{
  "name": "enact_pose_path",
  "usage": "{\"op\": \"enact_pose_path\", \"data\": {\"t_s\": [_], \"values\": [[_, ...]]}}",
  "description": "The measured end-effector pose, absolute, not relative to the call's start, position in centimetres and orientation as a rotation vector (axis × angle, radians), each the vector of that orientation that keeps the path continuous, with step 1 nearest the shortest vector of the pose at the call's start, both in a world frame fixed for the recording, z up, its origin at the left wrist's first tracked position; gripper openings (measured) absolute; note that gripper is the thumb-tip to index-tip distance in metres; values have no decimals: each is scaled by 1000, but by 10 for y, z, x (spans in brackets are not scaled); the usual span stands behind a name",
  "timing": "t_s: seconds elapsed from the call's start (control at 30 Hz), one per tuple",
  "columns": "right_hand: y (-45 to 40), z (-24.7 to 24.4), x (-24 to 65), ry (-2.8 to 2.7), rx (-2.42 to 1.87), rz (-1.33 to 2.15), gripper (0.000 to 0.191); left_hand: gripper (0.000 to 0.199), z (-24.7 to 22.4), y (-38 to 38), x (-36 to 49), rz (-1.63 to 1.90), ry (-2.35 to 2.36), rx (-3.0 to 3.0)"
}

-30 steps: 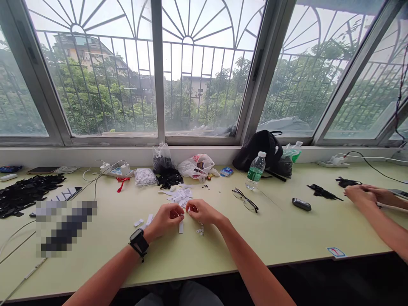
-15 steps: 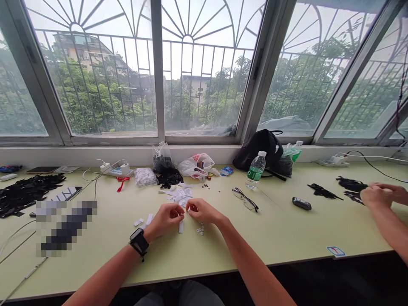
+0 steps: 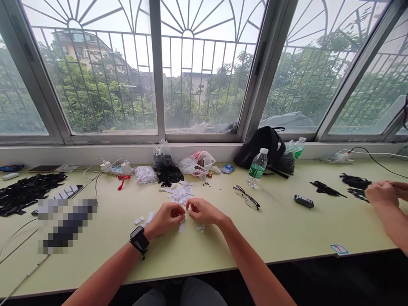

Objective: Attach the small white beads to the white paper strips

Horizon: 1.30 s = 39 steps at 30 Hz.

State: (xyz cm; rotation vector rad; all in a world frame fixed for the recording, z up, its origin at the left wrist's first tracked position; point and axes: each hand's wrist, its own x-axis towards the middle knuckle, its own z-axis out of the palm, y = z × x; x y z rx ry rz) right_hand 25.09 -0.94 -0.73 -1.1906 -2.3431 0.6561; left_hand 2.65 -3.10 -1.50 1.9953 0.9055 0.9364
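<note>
My left hand (image 3: 165, 219) and my right hand (image 3: 202, 211) meet at the fingertips above the table's front middle. Between them they pinch a narrow white label strip (image 3: 181, 226), whose lower end hangs down; the fingers hide its upper part. Beyond my fingers lies a heap of white label pieces (image 3: 181, 194). Loose white strips (image 3: 147, 218) lie beside my left hand. Small white rings (image 3: 200, 229) sit just below my right hand. A black watch (image 3: 139, 239) circles my left wrist.
A co-worker's hand (image 3: 381, 193) works over black scraps (image 3: 355, 182) at the right. Glasses (image 3: 247, 197), a water bottle (image 3: 256, 168), a black bag (image 3: 260, 146), plastic bags (image 3: 196, 165), a power strip (image 3: 116, 169) and a black scrap pile (image 3: 25, 193) stand along the pale green table (image 3: 280, 229).
My hands stay nearly still on the strip. The co-worker's hand has shifted right, away from the black scraps. The whole view has tilted slightly.
</note>
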Motion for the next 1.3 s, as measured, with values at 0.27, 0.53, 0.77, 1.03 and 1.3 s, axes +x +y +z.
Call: {"op": "enact_pose_path", "data": {"t_s": [0.27, 0.53, 0.77, 1.03, 1.3], "values": [[-6, -10, 252, -2289, -1157, 670, 13, 15, -18, -28, 25, 986, 952, 2046], [3, -10, 261, -2165, -1213, 659, 12, 18, -22, -19, 26, 1114, 979, 1922], [6, -15, 264, -2232, -1194, 738, 8, 21, -26, -14, 27, 1139, 939, 1655], [2, -13, 260, -2256, -1179, 715, 11, 21, -24, -14, 26, 1084, 977, 1585], [-1, -14, 252, -2255, -1145, 694, 11, 22, -19, -16, 27, 1097, 983, 1576]]}}
